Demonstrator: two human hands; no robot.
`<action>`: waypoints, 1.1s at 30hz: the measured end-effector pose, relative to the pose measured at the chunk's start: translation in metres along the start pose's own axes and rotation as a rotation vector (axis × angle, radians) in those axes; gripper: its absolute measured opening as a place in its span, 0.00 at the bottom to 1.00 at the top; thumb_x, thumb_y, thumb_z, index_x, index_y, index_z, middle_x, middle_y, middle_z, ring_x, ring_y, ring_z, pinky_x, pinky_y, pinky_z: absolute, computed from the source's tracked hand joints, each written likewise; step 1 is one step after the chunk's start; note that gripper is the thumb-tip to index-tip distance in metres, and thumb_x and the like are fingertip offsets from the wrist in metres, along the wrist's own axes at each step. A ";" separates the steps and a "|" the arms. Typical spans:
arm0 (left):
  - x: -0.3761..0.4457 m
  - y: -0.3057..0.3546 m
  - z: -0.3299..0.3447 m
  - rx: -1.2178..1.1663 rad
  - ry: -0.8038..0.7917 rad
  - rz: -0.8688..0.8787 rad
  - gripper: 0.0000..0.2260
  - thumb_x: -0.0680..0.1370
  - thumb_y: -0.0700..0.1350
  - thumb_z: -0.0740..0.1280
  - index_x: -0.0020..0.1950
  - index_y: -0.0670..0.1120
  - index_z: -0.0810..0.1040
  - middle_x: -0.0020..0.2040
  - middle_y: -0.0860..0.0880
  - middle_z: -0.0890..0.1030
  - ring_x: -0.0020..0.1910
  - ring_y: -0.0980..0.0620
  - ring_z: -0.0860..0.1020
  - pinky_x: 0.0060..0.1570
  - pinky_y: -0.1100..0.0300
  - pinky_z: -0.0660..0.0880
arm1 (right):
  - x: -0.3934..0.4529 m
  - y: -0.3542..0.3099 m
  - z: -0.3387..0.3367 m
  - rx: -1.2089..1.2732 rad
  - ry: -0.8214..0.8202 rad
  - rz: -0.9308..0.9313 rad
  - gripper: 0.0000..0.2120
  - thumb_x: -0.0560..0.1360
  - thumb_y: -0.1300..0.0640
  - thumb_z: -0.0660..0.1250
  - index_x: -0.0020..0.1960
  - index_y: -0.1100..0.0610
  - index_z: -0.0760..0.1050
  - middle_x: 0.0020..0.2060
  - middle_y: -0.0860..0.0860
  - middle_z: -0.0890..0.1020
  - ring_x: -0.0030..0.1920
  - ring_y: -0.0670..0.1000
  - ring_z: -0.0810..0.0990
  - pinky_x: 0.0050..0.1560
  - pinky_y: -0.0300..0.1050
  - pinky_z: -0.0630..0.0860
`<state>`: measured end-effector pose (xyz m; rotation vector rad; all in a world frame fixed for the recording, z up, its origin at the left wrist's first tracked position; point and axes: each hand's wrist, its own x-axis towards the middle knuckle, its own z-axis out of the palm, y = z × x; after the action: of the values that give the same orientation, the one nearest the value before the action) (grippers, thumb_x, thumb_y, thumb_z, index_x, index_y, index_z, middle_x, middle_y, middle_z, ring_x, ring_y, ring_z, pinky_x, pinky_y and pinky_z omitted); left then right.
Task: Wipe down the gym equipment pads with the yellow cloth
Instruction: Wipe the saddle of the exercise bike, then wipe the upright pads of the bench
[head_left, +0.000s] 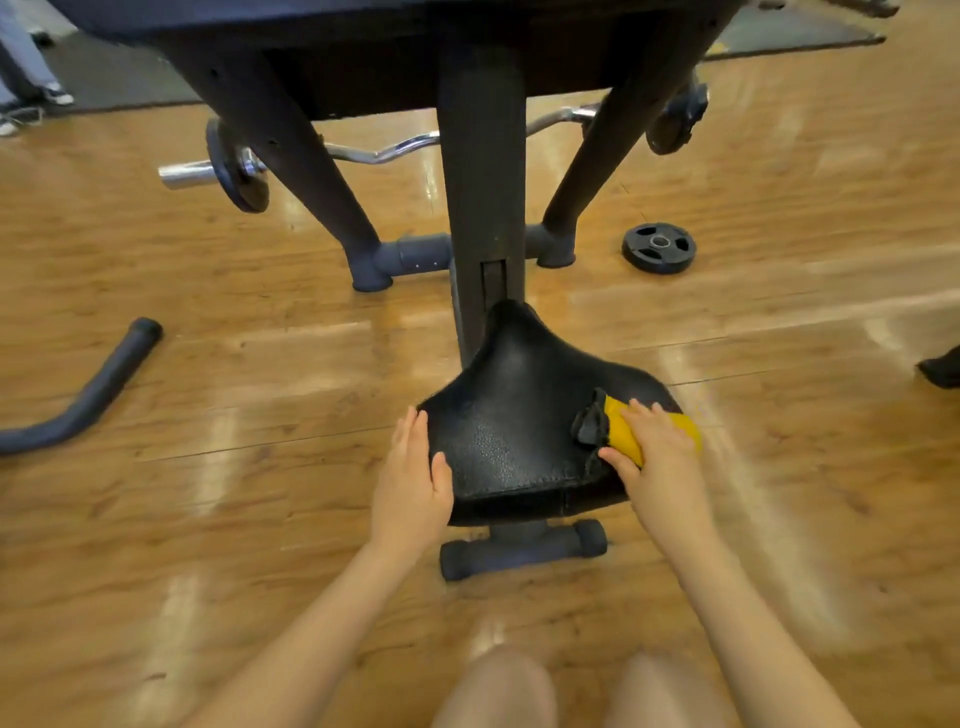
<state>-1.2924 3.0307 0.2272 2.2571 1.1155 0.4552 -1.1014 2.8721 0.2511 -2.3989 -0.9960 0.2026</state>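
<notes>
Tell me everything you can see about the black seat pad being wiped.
The black seat pad looks like grained leather-like vinyl, narrow at the far end and wide near the person, mounted on a dark frame post. Its right side is torn. The left hand rests open against its left edge; the right hand presses the yellow cloth onto its right side.

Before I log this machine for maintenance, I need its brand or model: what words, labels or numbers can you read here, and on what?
None can be read.
Seat pad: no text shows.
Frame post: no label shows.
Loose weight plate: any markings are too small and blurred to read.
</notes>
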 end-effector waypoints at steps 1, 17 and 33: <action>0.001 0.005 -0.007 0.058 -0.057 -0.029 0.24 0.81 0.43 0.54 0.76 0.41 0.54 0.77 0.46 0.53 0.76 0.51 0.51 0.72 0.62 0.51 | -0.002 -0.007 -0.004 0.003 -0.040 0.046 0.24 0.74 0.57 0.68 0.68 0.60 0.69 0.68 0.55 0.70 0.71 0.57 0.63 0.69 0.52 0.60; -0.169 0.111 -0.280 -0.068 -0.486 -0.680 0.21 0.82 0.46 0.56 0.74 0.40 0.60 0.73 0.42 0.65 0.71 0.47 0.65 0.65 0.61 0.62 | -0.076 -0.206 -0.204 0.002 -0.714 0.255 0.12 0.79 0.59 0.60 0.61 0.61 0.72 0.57 0.57 0.78 0.57 0.59 0.75 0.43 0.42 0.64; -0.376 0.026 -0.387 -0.313 -0.114 -1.196 0.19 0.82 0.48 0.55 0.71 0.43 0.66 0.71 0.46 0.69 0.69 0.49 0.68 0.62 0.63 0.63 | -0.170 -0.366 -0.135 -0.283 -1.203 -0.217 0.06 0.80 0.60 0.57 0.46 0.54 0.71 0.35 0.50 0.73 0.33 0.47 0.70 0.32 0.42 0.62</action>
<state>-1.7040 2.8485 0.5258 1.0275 1.8890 -0.0152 -1.4039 2.9131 0.5473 -2.2689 -1.8430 1.6309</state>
